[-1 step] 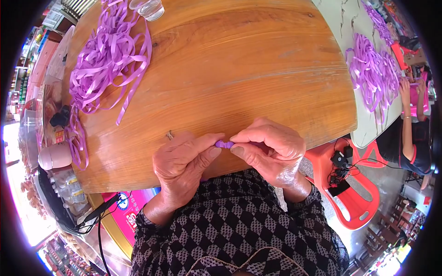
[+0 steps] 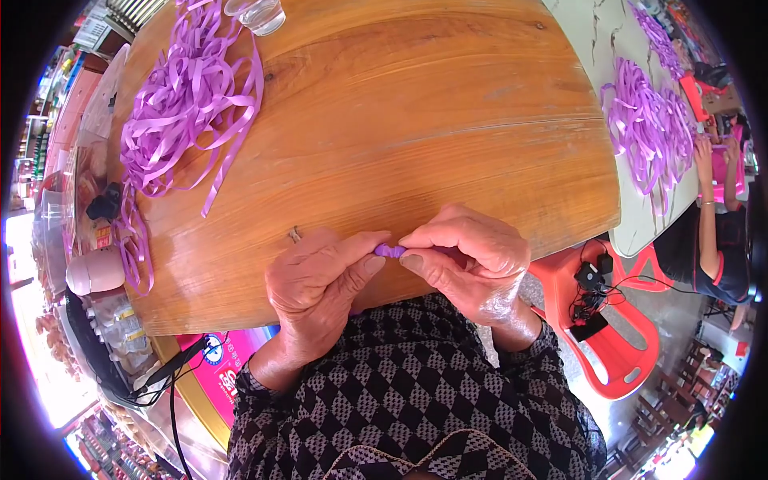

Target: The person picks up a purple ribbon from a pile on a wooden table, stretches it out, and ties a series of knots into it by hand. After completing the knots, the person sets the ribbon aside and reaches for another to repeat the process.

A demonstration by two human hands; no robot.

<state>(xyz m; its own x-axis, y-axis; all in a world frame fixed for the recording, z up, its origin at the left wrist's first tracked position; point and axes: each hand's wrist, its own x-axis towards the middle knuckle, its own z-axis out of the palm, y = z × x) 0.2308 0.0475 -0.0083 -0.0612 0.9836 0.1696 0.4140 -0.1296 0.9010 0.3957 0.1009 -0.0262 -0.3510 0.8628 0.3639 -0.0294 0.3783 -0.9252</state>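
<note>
Between my two hands, over the near edge of the wooden table, is a short folded piece of purple ribbon (image 2: 390, 251). My left hand (image 2: 320, 276) pinches its left end between thumb and forefinger. On the other end, the thumb and forefinger of my right hand (image 2: 472, 260) are closed. Fingers cover both ends of the ribbon, so only its bunched middle shows. A large loose heap of the same purple ribbon (image 2: 188, 104) lies at the left of the table, with strands hanging over the side.
A clear cup (image 2: 262, 14) stands at the far left of the wooden table (image 2: 432, 96). More ribbon (image 2: 648, 128) lies on a white marbled table at right, where another person's hands (image 2: 704, 164) are. A red stool (image 2: 616, 360) with black cables stands right of me.
</note>
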